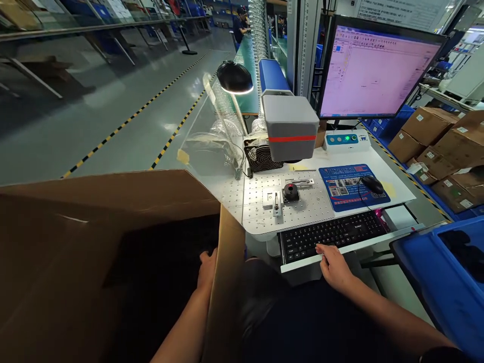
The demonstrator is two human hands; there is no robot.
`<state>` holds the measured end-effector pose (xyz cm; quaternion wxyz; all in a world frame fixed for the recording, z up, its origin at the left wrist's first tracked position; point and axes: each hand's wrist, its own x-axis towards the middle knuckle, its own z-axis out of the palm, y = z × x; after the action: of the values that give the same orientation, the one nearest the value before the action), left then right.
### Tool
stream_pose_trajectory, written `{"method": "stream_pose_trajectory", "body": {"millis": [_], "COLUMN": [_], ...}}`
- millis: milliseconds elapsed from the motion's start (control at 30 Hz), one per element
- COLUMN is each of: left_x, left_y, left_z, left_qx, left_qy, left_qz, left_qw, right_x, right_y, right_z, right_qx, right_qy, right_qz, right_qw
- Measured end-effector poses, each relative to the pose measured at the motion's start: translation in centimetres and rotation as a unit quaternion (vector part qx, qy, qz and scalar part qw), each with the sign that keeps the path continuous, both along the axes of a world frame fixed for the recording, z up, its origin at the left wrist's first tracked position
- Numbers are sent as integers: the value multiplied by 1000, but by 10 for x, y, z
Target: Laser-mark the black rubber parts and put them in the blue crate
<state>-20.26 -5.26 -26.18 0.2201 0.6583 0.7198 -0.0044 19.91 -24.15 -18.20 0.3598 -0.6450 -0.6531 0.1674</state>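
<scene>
Grey floor (113, 85) marked with striped tape (162, 152) lies beyond the white surface (385, 169), whose sliding tray (363, 245) holds a black keyboard (328, 234) with pale lettering. Relaxed and unclenched, the right hand (335, 265) is at its front edge, contact hard to judge. The left hand (207, 271) is inside a shadowy brown cardboard box (230, 252); whether it grips anything, I cannot tell.

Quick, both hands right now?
Left hand: inside the cardboard box; cannot tell whether it is open or holding anything.
Right hand: partly open at the keyboard, nothing visible in it.
</scene>
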Motion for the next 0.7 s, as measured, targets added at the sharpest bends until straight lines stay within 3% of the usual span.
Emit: {"method": "stream_pose_trajectory", "body": {"millis": [200, 433, 567, 700], "left_x": [-11, -34, -51, -63], "left_y": [-17, -48, -70, -94], "left_z": [5, 21, 44, 78], "left_qx": [17, 93, 154, 194], "left_qy": [-45, -75, -90, -115], "left_qz": [2, 63, 102, 160], "left_qw": [999, 991, 979, 961], "right_x": [2, 4, 6, 9], "right_y": [-1, 0, 2, 9], "right_z": [-3, 12, 17, 19], "right_qx": [-8, 16, 23, 28], "right_qy": [-12, 4, 13, 17], "right_qz": [12, -19, -27, -33], "right_qw": [1000, 1000, 999, 999]}}
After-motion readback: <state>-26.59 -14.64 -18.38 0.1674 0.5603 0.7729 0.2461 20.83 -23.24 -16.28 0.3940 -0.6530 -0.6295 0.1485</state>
